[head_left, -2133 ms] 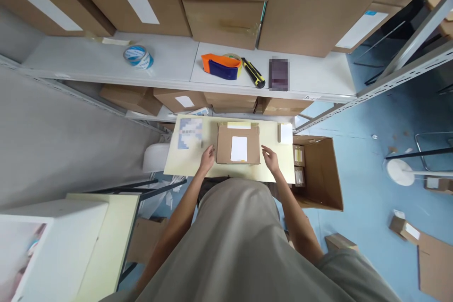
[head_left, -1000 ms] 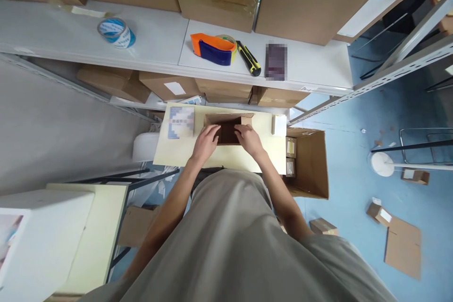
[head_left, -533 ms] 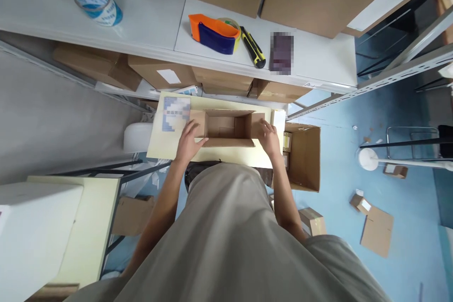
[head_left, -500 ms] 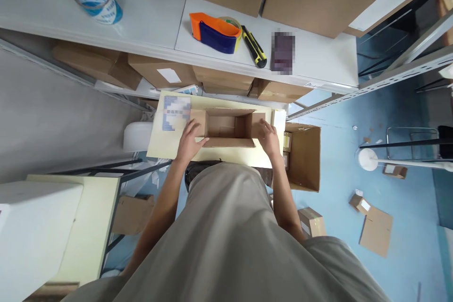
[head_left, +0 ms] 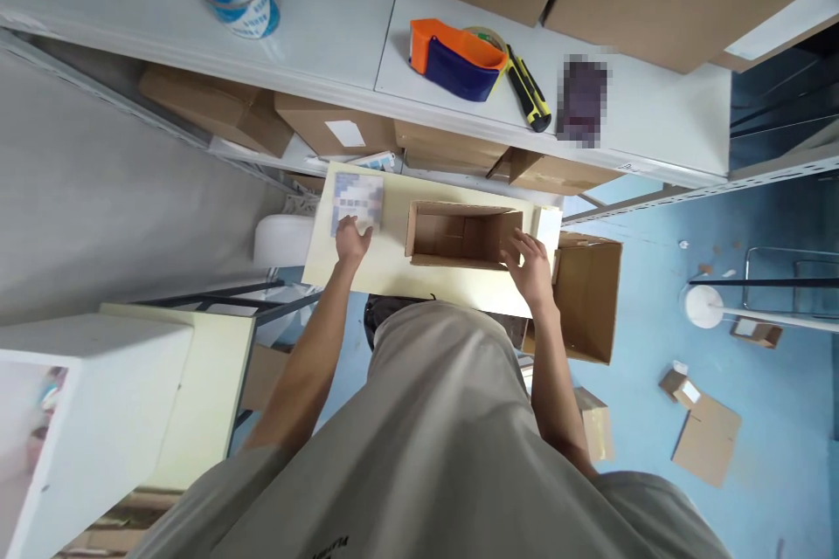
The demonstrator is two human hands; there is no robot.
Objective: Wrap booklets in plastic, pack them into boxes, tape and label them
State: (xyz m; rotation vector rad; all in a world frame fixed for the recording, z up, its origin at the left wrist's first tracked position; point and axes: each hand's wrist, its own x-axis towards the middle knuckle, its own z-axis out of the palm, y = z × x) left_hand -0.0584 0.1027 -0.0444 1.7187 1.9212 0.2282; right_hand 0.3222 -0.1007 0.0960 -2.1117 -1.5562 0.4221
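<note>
Facing the pale tabletop (head_left: 393, 271), I have my left hand (head_left: 354, 240) over the near edge of a printed sheet (head_left: 358, 199), thumb spread away from loosely bent fingers; I can't tell whether the fingertips press on it. My right hand (head_left: 526, 265) is half open, fingers parted, at the right end of the cardboard box (head_left: 459, 236); touching or just clear, I can't say. That box sits open side up, right of the sheet, with a white block (head_left: 547, 225) just beyond it. A larger carton (head_left: 593, 301) stands open beside the tabletop.
</note>
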